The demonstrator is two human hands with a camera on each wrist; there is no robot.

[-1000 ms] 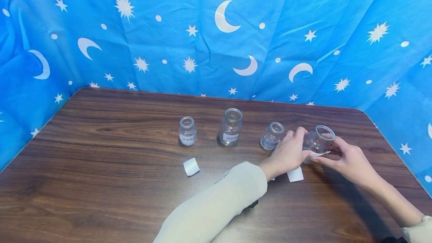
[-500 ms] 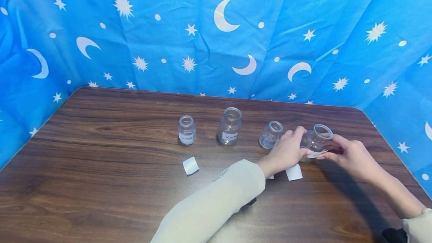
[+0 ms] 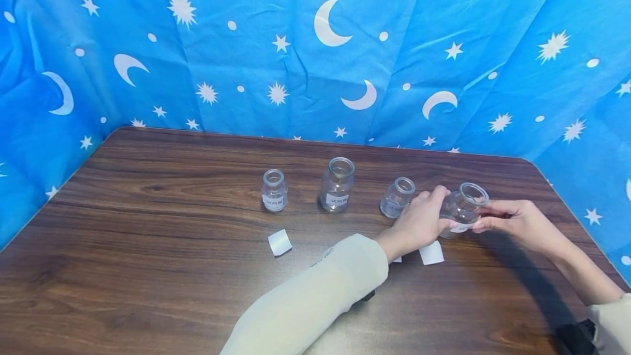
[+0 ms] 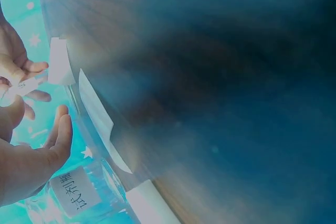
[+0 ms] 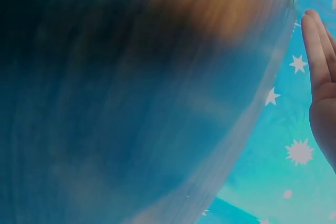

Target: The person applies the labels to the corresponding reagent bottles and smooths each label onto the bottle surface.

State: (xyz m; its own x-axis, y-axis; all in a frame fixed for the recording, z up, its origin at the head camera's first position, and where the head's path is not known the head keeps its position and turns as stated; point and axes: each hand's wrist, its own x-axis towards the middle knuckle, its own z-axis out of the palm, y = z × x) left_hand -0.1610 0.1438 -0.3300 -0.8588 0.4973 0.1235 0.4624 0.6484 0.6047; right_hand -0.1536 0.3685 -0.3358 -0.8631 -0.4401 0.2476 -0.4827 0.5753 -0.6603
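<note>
At the right of the head view, a round clear glass jar point(image 3: 465, 210) is held between both hands, its open mouth tipped to the right. My left hand point(image 3: 419, 221) grips it from the left, thumb low on the front. On the other side, my right hand point(image 3: 525, 226) has its thumb at the right end of a white label point(image 3: 460, 228) and its fingers round the back. The label lies across the jar's front; whether it all sticks cannot be seen. The left wrist view shows the printed label point(image 4: 26, 85) near the right thumb.
Three more labelled glass jars stand in a row: a small one point(image 3: 274, 190), a taller one point(image 3: 337, 188) and another small one point(image 3: 396, 201) close behind my left hand. White paper squares point(image 3: 280, 242) point(image 3: 431, 253) lie on the wooden table point(image 3: 172, 267). A blue curtain point(image 3: 276, 10) hangs behind.
The label's right end, which stuck out from the jar in my right fingers, now lies against the glass. My right thumb has moved slightly right; my left hand has stayed in place.
</note>
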